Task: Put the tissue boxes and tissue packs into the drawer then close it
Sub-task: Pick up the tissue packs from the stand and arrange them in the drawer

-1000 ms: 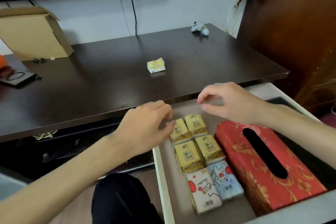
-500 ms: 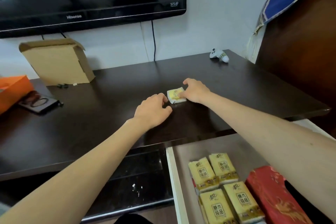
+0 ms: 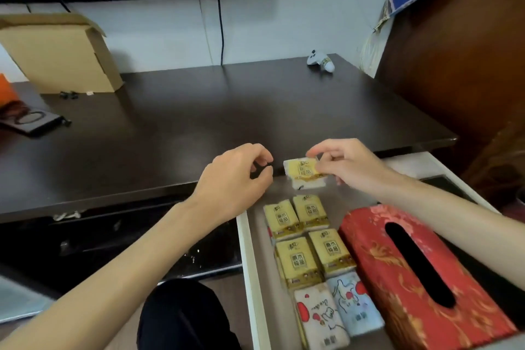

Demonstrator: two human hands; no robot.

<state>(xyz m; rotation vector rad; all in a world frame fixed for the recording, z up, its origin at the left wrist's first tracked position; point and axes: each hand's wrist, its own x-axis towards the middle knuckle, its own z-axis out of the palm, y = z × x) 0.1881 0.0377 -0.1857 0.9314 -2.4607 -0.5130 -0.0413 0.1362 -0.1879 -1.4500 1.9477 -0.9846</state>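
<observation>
Right hand (image 3: 352, 163) pinching a yellow tissue pack (image 3: 305, 172) over the open drawer (image 3: 250, 258), left hand (image 3: 235, 179) loosely curled, empty, yellow packs (image 3: 304, 233) and red tissue box (image 3: 420, 273) below, game controller (image 3: 321, 60) far back on dark desk (image 3: 170, 122).

Drawer (image 3: 246, 258) rear strip bare, open from above; bench (image 3: 176, 133) edge overhangs it. Packs (image 3: 308, 239) + red box (image 3: 377, 253) fill front.
</observation>
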